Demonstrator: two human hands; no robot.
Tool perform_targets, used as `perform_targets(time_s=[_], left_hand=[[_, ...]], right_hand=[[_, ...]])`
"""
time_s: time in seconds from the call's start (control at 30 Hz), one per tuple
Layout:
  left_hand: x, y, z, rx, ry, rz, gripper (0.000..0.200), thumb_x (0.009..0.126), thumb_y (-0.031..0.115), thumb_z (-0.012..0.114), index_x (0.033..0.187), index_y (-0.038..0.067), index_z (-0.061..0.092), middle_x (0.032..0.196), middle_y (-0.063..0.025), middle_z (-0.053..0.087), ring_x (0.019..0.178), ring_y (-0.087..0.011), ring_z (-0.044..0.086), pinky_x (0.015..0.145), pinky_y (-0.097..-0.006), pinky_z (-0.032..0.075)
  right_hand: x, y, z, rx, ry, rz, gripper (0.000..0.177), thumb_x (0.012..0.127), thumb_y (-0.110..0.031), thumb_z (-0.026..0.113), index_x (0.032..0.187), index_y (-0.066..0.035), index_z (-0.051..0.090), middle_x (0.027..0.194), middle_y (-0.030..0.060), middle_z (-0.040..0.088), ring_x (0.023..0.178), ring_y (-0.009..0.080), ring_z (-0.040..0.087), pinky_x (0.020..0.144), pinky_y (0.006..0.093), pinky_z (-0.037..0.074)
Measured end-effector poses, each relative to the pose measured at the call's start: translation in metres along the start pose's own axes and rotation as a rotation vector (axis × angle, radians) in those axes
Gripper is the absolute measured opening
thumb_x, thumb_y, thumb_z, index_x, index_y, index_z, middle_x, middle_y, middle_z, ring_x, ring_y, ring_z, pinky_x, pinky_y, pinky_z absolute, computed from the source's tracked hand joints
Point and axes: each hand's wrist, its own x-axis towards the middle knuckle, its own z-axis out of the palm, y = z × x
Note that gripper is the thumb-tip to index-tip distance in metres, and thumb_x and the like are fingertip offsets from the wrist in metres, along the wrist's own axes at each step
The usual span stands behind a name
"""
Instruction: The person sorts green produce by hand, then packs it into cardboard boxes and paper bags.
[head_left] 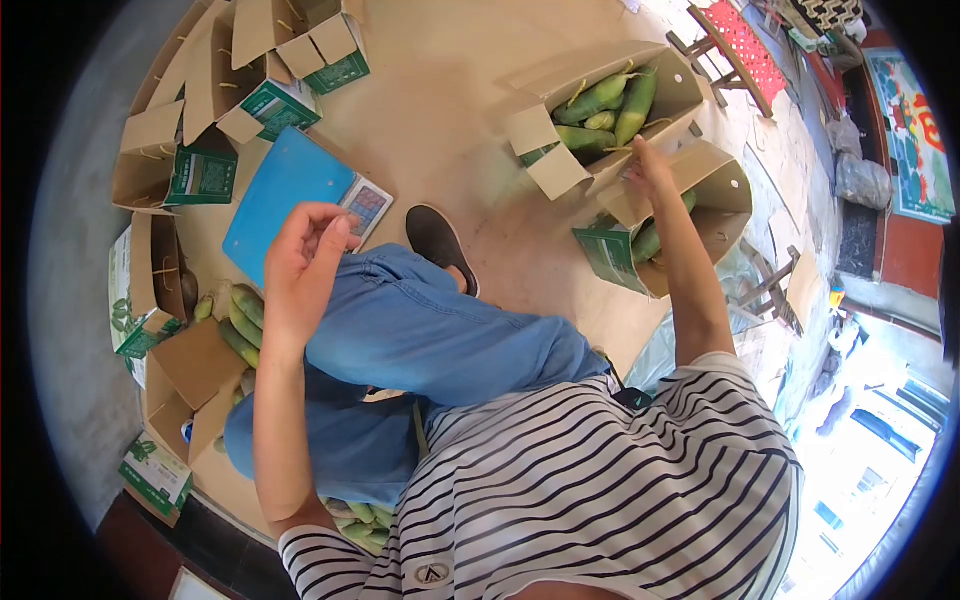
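My right hand [650, 172] reaches to the edge of a cardboard box [722, 210], its fingers closed at the raised flap [628, 200]. Long green gourds [648, 240] are partly visible inside that box. Just beyond it, another open box [680, 82] holds several larger green gourds [602, 98]. My left hand [308, 252] is raised near my knee with its fingers curled in, and nothing shows in it. Under and beside it lies a blue-topped weighing scale [285, 190] with a keypad panel [368, 208].
Several open green-printed boxes [205, 172] line the wall at left. Loose gourds [245, 325] lie by my leg, with more gourds [360, 520] below it. My shoe [438, 240] is on the floor between scale and boxes. A stool with a red top [740, 50] stands at upper right.
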Motion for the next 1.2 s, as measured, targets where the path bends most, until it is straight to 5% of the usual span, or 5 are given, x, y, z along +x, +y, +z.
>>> perform_targets(time_s=[0.3, 0.43, 0.73, 0.9, 1.2], left_hand=[[-0.007, -0.001, -0.007, 0.044, 0.014, 0.030, 0.012, 0.092, 0.011, 0.054, 0.097, 0.000, 0.056, 0.090, -0.0052, 0.060, 0.080, -0.0097, 0.058, 0.073, -0.0226, 0.046], [-0.003, 0.000, -0.004, 0.082, 0.059, 0.106, 0.010, 0.091, 0.009, 0.054, 0.095, 0.000, 0.057, 0.086, -0.0036, 0.060, 0.079, -0.0094, 0.057, 0.071, -0.0226, 0.046], [-0.006, 0.005, 0.002, 0.674, 0.165, 0.670, 0.018, 0.074, 0.006, 0.061, 0.090, 0.003, 0.056, 0.087, -0.0091, 0.059, 0.076, -0.0234, 0.060, 0.066, -0.0302, 0.048], [-0.012, 0.004, 0.004, 0.759, 0.182, 0.896, 0.022, 0.066, 0.007, 0.062, 0.086, 0.000, 0.057, 0.090, -0.0131, 0.059, 0.076, -0.0227, 0.058, 0.068, -0.0332, 0.048], [-0.024, -0.002, -0.028, 0.545, 0.340, 0.739, 0.022, 0.066, 0.007, 0.062, 0.087, -0.002, 0.058, 0.096, -0.0155, 0.060, 0.076, -0.0242, 0.059, 0.074, -0.0356, 0.050]], right_hand=[[0.022, 0.031, 0.005, 0.071, 0.088, -0.077, 0.050, 0.085, -0.038, 0.060, 0.121, -0.005, 0.049, 0.107, 0.0118, 0.055, 0.093, 0.0219, 0.054, 0.079, 0.0337, 0.046], [-0.019, -0.011, 0.021, -0.369, 0.612, -0.830, 0.052, 0.081, -0.019, 0.060, 0.123, 0.006, 0.046, 0.114, 0.0213, 0.052, 0.106, 0.0299, 0.049, 0.091, 0.0363, 0.039], [-0.099, -0.138, 0.230, -0.691, -0.243, -1.568, 0.029, 0.079, -0.003, 0.054, 0.107, -0.003, 0.058, 0.109, 0.0164, 0.059, 0.100, 0.0333, 0.057, 0.086, 0.0389, 0.047], [-0.097, -0.195, 0.361, -0.797, -0.319, -1.597, 0.030, 0.081, -0.006, 0.053, 0.111, -0.002, 0.055, 0.118, 0.0179, 0.055, 0.106, 0.0346, 0.054, 0.088, 0.0411, 0.045], [-0.011, -0.250, 0.501, -1.016, -0.137, -1.380, 0.063, 0.081, -0.021, 0.059, 0.136, -0.004, 0.034, 0.141, 0.0162, 0.033, 0.110, 0.0341, 0.053, 0.092, 0.0407, 0.044]])
